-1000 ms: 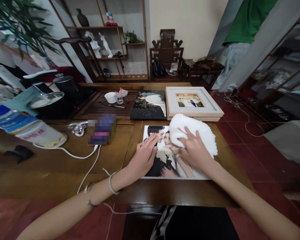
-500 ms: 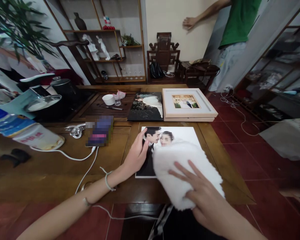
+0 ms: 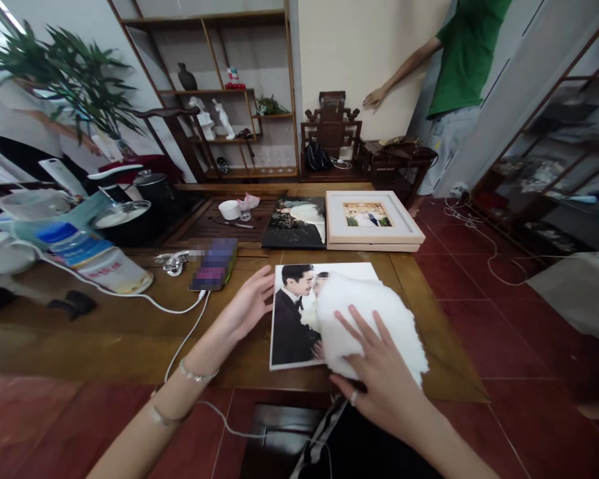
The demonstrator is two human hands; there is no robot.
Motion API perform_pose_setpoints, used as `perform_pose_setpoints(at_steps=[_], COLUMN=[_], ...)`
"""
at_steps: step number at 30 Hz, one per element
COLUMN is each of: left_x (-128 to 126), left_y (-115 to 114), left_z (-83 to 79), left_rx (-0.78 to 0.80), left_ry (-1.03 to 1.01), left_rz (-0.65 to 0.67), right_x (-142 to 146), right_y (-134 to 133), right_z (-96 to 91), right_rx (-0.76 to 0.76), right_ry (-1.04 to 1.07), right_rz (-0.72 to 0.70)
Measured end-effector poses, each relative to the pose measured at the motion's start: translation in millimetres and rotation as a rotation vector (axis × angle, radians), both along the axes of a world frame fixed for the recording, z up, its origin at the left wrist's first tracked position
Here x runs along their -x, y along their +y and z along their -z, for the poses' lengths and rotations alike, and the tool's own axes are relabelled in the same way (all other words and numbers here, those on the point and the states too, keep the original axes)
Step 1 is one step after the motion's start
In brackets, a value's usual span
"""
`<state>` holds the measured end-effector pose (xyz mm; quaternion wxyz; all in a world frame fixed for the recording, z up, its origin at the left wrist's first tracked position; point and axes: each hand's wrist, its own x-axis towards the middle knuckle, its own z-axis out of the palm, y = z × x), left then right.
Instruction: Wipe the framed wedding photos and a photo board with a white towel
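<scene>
A large unframed wedding photo (image 3: 292,319) lies flat near the front edge of the wooden table (image 3: 104,339). A white fluffy cloth (image 3: 367,316) covers the photo's right half. My right hand (image 3: 379,379) lies flat on the cloth with its fingers spread, pressing it down. My left hand (image 3: 247,306) rests against the photo's left edge, fingers stretched out and holding nothing.
A dark photo print (image 3: 297,223) and a white-framed picture (image 3: 372,219) lie farther back. A phone (image 3: 214,263) on a white cable, a bottle (image 3: 94,256), pots (image 3: 152,189) and a small white cup (image 3: 228,209) sit left. A person in a green shirt (image 3: 456,60) stands at the back right.
My right hand dragged the cloth from the photo's top right toward its near edge. My left hand slid off the picture to its left edge. The person in green moved an arm along the wall.
</scene>
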<state>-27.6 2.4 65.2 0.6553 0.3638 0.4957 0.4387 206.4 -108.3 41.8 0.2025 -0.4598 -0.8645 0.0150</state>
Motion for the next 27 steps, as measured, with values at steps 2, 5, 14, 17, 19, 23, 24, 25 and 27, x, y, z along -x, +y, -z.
perform_pose_setpoints(at_steps=[2, 5, 14, 17, 19, 23, 24, 25, 27], left_x=[9, 18, -1, -22, -34, -49, -50, -51, -49], left_y=[-13, -38, -54, -52, -54, -56, -55, -54, -48], left_z=[-23.8, -52.2, -30.0, 4.3, 19.2, 28.5, 28.8, 29.0, 29.7], left_rx=[0.072, -0.017, -0.309, -0.105, -0.037, 0.076, 0.092, 0.106, 0.138], left_ry=[-0.108, -0.132, -0.014, -0.105, -0.237, -0.338, -0.315, -0.286, -0.233], left_rz=[-0.016, 0.037, -0.043, -0.101, 0.001, -0.010, -0.073, -0.131, -0.191], right_x=[23, 43, 7, 6, 10, 14, 12, 8, -3], right_y=[3, 5, 1, 7, 12, 16, 16, 15, 12], right_z=[0.5, -4.6, -43.0, -52.5, -52.2, -33.1, -26.7, -20.7, -12.2], right_rx=[-0.064, -0.257, -0.329, -0.269, -0.180, 0.097, 0.167, 0.226, 0.283], right_ry=[0.026, 0.107, 0.768, 1.281, 1.591, 1.845, 1.877, 1.905, 1.948], right_rz=[-0.039, -0.047, 0.427, 0.682, 0.711, 0.705, 0.705, 0.706, 0.744])
